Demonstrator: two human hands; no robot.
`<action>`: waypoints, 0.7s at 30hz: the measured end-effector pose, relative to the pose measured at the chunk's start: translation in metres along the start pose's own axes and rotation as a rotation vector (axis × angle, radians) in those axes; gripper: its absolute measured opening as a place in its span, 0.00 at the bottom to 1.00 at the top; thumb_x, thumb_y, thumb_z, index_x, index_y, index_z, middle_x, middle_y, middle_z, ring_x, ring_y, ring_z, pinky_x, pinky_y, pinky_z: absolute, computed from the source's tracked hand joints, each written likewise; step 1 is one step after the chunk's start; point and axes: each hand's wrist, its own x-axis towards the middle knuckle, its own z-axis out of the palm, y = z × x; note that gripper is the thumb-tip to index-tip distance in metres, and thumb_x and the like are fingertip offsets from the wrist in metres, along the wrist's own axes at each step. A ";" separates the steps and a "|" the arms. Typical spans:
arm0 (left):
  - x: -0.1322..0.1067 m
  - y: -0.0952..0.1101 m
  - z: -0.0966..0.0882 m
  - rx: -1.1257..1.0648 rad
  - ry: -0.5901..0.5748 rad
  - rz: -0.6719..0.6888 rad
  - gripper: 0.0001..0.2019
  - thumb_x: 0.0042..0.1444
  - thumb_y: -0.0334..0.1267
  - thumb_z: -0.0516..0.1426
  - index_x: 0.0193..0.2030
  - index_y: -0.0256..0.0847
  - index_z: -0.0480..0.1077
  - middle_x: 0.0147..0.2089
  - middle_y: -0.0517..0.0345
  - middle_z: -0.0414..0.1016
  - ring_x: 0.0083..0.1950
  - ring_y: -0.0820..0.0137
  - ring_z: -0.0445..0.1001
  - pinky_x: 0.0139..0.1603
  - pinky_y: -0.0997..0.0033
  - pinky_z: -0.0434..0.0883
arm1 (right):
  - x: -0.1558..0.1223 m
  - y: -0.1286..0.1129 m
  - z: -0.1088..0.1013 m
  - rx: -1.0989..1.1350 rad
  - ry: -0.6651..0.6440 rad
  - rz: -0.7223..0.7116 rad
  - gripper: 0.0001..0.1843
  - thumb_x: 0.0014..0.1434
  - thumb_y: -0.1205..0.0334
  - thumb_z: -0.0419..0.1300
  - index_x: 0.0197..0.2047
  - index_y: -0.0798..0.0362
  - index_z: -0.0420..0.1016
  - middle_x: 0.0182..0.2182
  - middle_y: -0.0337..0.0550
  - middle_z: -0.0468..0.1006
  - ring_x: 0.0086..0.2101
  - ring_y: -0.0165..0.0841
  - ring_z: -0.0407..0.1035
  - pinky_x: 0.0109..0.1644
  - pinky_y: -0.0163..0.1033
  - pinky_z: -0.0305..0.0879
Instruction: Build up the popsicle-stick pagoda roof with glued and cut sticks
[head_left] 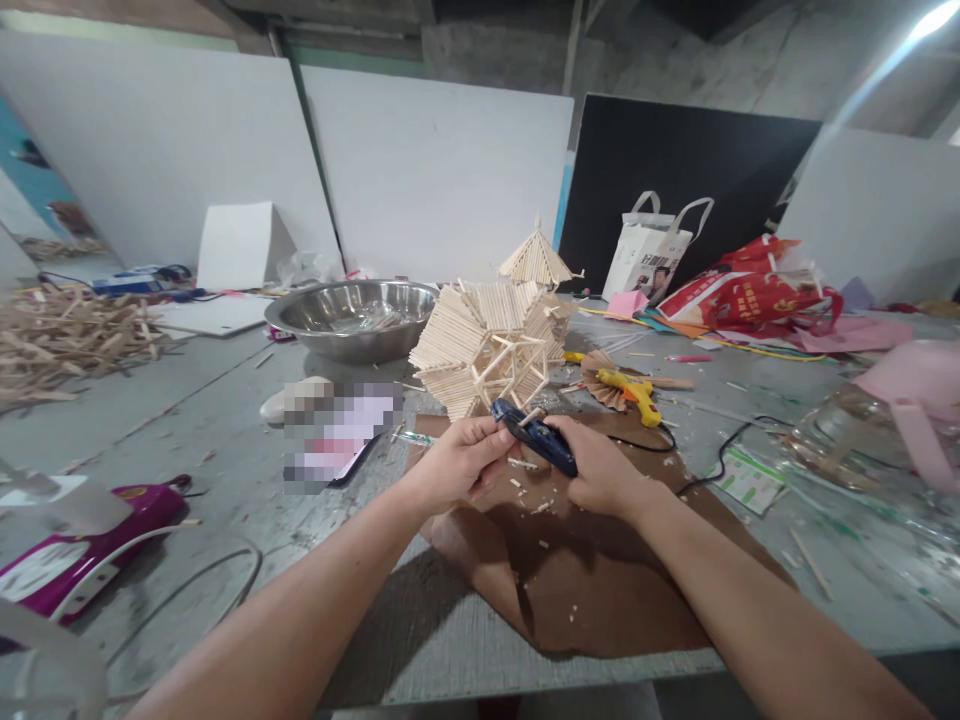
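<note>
My right hand (600,465) is wrapped around a dark blue hand tool (551,445), which looks like a small cutter; its exact kind is unclear. Against the tool's far end, my left hand (472,455) is closed in a pinch, apparently on a thin wooden stick (531,416) whose pale end shows across the tool. Just beyond both hands stands a many-sided model (457,345) built of thin wooden sticks, with an open lattice facing me. Short cut stick pieces (543,508) lie on the brown sheet (600,600) beneath my hands.
A yellow glue gun (634,392) with a black cord lies to the right, near a pink-lidded clear jug (847,430). Leftward are a phone (349,435), a steel bowl (337,340), a stick pile (60,340) and a purple power strip (97,545). A stick-built roof (536,258) stands behind.
</note>
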 end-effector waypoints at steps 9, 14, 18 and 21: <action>-0.001 0.000 0.008 0.546 0.295 0.259 0.13 0.53 0.41 0.47 0.23 0.36 0.62 0.13 0.67 0.55 0.15 0.81 0.52 0.17 0.80 0.51 | 0.000 -0.002 0.002 -0.059 0.036 0.065 0.22 0.43 0.67 0.53 0.45 0.55 0.58 0.37 0.47 0.71 0.35 0.37 0.66 0.38 0.39 0.59; -0.003 0.001 0.010 0.820 0.445 0.378 0.07 0.51 0.35 0.48 0.29 0.37 0.65 0.22 0.63 0.64 0.23 0.78 0.59 0.24 0.79 0.56 | 0.000 -0.001 0.006 -0.052 0.055 0.083 0.24 0.43 0.68 0.53 0.46 0.55 0.57 0.38 0.48 0.70 0.37 0.37 0.65 0.40 0.40 0.59; -0.003 0.001 0.009 0.826 0.413 0.345 0.10 0.52 0.36 0.47 0.25 0.37 0.64 0.17 0.64 0.60 0.21 0.79 0.58 0.23 0.80 0.55 | 0.000 0.002 0.010 -0.014 0.039 0.062 0.26 0.42 0.69 0.53 0.48 0.56 0.55 0.41 0.49 0.68 0.40 0.37 0.64 0.44 0.42 0.58; -0.001 -0.001 0.006 0.772 0.377 0.328 0.12 0.53 0.38 0.46 0.21 0.37 0.61 0.15 0.65 0.57 0.19 0.80 0.56 0.21 0.80 0.53 | 0.000 0.005 0.011 0.006 0.044 0.041 0.28 0.42 0.70 0.52 0.49 0.57 0.54 0.43 0.50 0.67 0.42 0.37 0.62 0.46 0.42 0.57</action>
